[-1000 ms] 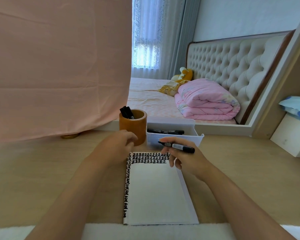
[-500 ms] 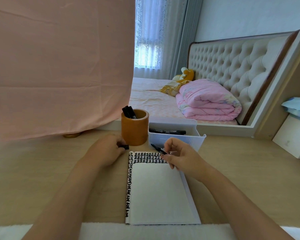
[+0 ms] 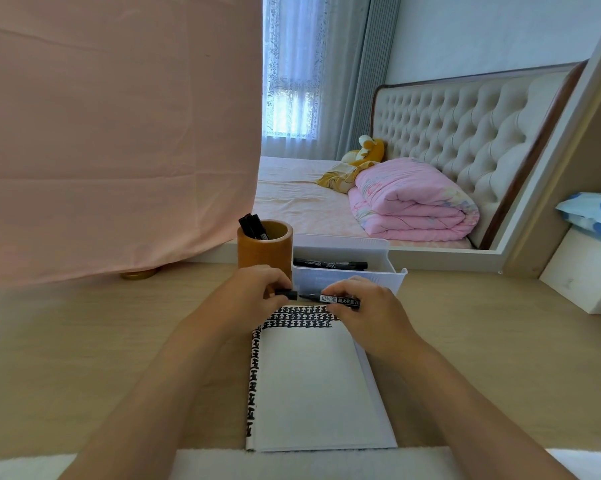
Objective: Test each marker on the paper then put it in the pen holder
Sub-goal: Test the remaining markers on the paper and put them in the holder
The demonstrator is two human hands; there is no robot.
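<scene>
My right hand (image 3: 364, 311) grips an uncapped black marker (image 3: 337, 300) held level above the top of the paper pad (image 3: 312, 382), its tip pointing left. My left hand (image 3: 250, 296) pinches the black cap (image 3: 287, 294), whose open end faces the tip with a small gap between them. Rows of black test marks (image 3: 299, 318) cover the pad's top and left edge. The brown cylindrical pen holder (image 3: 264, 251) stands just behind my left hand with black markers (image 3: 254, 226) in it. One black marker (image 3: 330, 264) lies in the white plastic bin (image 3: 392, 271).
A pink cloth (image 3: 112, 133) hangs over the left back of the wooden desk (image 3: 84, 341). A gold round base (image 3: 139, 274) peeks out under it. A white box (image 3: 583, 275) sits at the right. A white pad (image 3: 292, 465) lies along the near edge.
My right hand turned the marker level and lifted its tip off the paper. My left hand moved right with the cap, bringing it up to the tip.
</scene>
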